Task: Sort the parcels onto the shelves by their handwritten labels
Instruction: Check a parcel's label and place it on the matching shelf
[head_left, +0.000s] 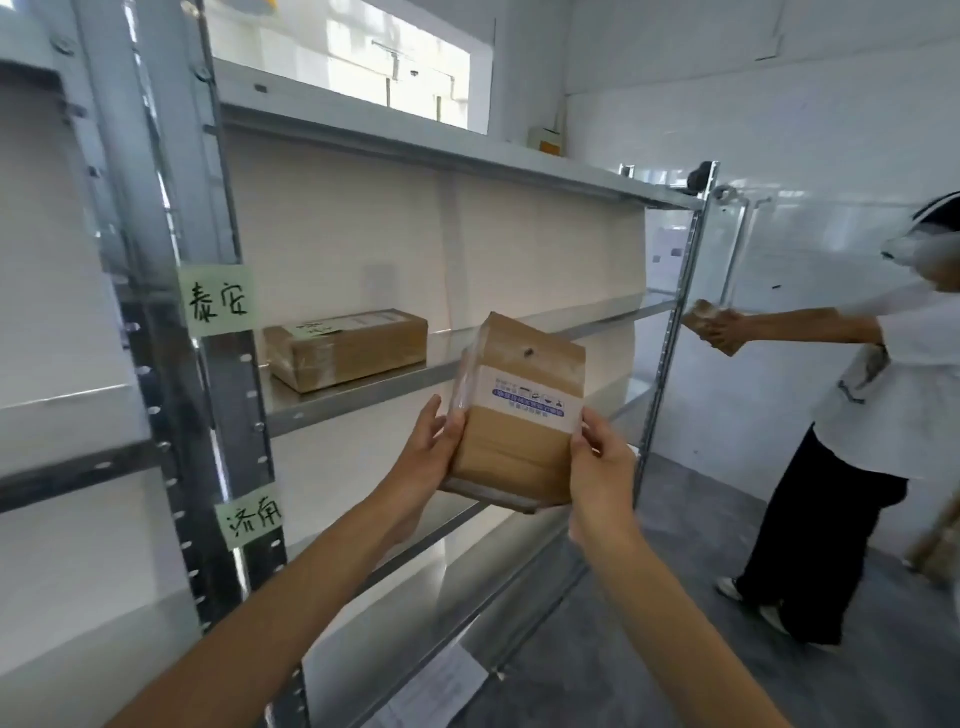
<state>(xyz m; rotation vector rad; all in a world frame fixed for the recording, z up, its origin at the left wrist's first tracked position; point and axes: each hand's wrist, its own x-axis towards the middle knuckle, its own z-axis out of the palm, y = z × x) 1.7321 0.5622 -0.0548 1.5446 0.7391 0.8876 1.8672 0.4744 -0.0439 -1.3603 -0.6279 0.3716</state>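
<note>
I hold a brown cardboard parcel (519, 415) with a white printed tape band in front of the metal shelf unit (363, 395). My left hand (428, 452) grips its left side and my right hand (597, 457) grips its right side. The parcel hangs in the air between the middle and lower shelves, tilted back. Another brown parcel (345, 348) with a small green note lies on the middle shelf. On the upright post, a green handwritten label (218, 300) marks the middle shelf and a second green label (250, 517) marks the lower shelf.
Another person (883, 415) stands at the right, holding a parcel (709, 325) toward a second shelf unit (737, 249). More cardboard (940, 551) sits at the right edge on the grey floor. A white sheet (441, 680) lies on the bottom shelf.
</note>
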